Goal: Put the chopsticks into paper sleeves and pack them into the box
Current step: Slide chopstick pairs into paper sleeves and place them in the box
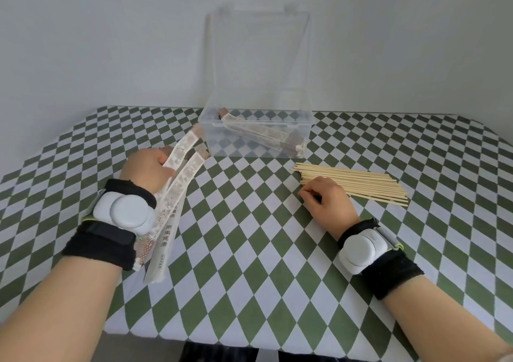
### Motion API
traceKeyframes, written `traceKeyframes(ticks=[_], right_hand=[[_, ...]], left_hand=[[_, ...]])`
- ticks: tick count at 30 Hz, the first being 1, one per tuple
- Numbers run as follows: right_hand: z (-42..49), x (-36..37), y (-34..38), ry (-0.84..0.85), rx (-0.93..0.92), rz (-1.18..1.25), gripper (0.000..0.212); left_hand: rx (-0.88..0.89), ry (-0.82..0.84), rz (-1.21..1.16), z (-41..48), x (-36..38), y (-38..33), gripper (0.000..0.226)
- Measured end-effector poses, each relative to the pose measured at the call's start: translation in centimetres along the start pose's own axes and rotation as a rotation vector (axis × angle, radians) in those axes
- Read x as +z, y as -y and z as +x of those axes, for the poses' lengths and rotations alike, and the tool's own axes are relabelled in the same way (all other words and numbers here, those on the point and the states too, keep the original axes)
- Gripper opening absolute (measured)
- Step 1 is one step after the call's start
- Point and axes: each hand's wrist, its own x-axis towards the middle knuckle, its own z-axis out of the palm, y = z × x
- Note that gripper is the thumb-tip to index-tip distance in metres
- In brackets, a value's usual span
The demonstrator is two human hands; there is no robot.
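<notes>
Gripping paper sleeves [181, 177]: left hand [144, 167] | chopsticks [369, 185]: pinched under right hand [329, 199]

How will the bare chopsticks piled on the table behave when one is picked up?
The chopsticks look thin, straight and wooden, so they are probably stiff and very light. They lie loose side by side, so neighbours may roll or shift when one is pulled. The right hand pinches at their ends, so a lifted stick may swing.
</notes>
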Motion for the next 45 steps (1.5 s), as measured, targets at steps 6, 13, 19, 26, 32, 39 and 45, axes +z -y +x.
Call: traceKeyframes(ticks=[6, 13, 19, 26, 32, 39, 45], right_hand=[[0.1, 0.1, -0.1, 0.007, 0.002, 0.003, 0.018], [0.4, -0.1, 0.5, 0.067, 0.090, 0.145, 0.017], [-0.8, 0.4, 1.7, 0.172, 0.074, 0.310, 0.024], [-0.7, 0.4, 1.4, 0.168, 0.086, 0.350, 0.014], [-0.4, 0.7, 0.9, 0.063, 0.111, 0.396, 0.012], [-0.2, 0.9, 0.9, -0.012, 0.088, 0.440, 0.010], [-0.2, 0.7, 0.9, 0.034, 0.076, 0.421, 0.016]], left_hand=[[0.000, -0.059, -0.293, -1.0, -3.1, -1.8, 0.010], [-0.034, 0.254, -1.362, -2.6, -2.0, -8.3, 0.007], [-0.240, 0.386, -1.760, -2.8, 5.6, -10.7, 0.005], [-0.284, 0.311, -2.003, -3.6, 9.9, -11.6, 0.009], [-0.258, 0.485, -1.967, -4.2, 10.7, -11.8, 0.017], [-0.205, 0.670, -1.721, -6.1, 10.9, -13.5, 0.020], [-0.142, 0.544, -1.761, -5.7, 10.9, -13.1, 0.017]])
